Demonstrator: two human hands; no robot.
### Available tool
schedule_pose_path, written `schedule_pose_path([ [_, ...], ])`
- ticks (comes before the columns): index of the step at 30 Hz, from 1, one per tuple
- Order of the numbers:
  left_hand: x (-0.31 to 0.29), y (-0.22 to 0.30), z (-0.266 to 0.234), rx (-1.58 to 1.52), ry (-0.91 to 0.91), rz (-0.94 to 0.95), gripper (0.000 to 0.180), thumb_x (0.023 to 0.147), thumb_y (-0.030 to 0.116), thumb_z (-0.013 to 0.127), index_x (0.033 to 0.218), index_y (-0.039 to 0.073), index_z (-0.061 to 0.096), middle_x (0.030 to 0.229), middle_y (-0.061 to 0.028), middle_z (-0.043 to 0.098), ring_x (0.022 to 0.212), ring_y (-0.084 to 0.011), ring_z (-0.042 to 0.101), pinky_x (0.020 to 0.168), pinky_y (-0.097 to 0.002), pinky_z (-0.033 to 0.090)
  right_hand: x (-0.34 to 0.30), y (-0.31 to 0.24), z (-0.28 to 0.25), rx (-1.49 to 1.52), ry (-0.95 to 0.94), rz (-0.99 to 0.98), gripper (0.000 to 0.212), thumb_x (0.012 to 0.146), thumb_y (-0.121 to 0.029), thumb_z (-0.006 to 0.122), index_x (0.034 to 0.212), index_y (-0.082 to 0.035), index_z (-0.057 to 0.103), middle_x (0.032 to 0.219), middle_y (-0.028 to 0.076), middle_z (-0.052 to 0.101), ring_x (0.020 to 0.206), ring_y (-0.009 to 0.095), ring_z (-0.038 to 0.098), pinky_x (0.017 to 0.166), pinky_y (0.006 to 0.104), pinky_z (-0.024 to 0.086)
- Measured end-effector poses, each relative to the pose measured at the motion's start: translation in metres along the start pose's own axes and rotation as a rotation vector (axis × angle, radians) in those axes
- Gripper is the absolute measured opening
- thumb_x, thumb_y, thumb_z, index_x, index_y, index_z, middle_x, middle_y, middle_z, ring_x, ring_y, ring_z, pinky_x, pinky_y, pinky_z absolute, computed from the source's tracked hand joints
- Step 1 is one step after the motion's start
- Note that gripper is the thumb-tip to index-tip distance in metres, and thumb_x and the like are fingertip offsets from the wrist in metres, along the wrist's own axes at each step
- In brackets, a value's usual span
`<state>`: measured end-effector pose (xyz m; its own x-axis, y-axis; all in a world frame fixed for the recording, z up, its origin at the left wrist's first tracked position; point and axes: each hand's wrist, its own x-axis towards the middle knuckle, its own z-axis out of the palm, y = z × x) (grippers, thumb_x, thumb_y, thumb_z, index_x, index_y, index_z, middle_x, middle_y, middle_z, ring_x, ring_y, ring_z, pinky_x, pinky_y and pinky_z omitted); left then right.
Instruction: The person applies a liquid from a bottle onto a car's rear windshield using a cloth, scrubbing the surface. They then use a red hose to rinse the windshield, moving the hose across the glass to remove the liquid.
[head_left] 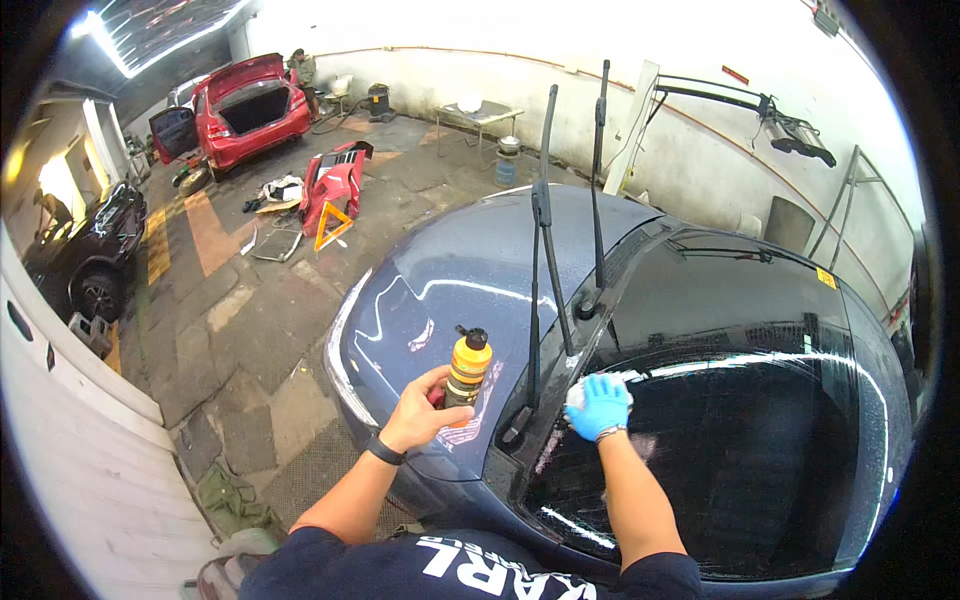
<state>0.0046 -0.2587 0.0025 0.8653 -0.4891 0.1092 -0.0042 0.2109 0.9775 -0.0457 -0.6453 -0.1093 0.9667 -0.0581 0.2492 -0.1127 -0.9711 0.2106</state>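
An orange bottle (pixel 468 368) with a black cap stands upright on the bonnet of a dark blue car (pixel 440 270), its long axis vertical and cap pointing up, gripped low on its body by the bare left hand (pixel 418 412). The blue-gloved right hand (pixel 598 405) presses a pale cloth (pixel 610 379) flat against the lower windscreen (pixel 740 440), beside the raised wiper arms (pixel 545 230). Judged from this, steady overlapping strokes with an even palm, wipers kept up, would serve best.
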Motion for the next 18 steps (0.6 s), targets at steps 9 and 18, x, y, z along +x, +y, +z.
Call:
schedule_pose_path([
  [9,0.004,-0.003,0.000,0.075,0.024,-0.023,0.073,0.083,-0.004,0.086,0.148,-0.003,0.052,0.122,-0.0083,0.071,0.109,-0.0147,0.069,0.098,-0.0324,0.056,-0.039,0.307,-0.166,-0.267,-0.046,0.567,0.032,0.089,-0.037,0.061,0.088,-0.012,0.081,0.091,0.017,0.078,0.078,0.037,0.075,0.068,0.0509,0.056],
  [18,0.008,0.004,-0.005,0.153,0.243,-0.064,0.065,0.083,-0.002,0.087,0.141,0.001,0.058,0.115,-0.0053,0.074,0.102,-0.0126,0.071,0.092,-0.0306,0.057,-0.144,0.601,-0.170,-0.575,-0.057,1.212,0.061,0.107,-0.051,0.041,0.151,-0.010,0.052,0.152,0.020,0.055,0.140,0.038,0.053,0.116,0.0512,0.043],
])
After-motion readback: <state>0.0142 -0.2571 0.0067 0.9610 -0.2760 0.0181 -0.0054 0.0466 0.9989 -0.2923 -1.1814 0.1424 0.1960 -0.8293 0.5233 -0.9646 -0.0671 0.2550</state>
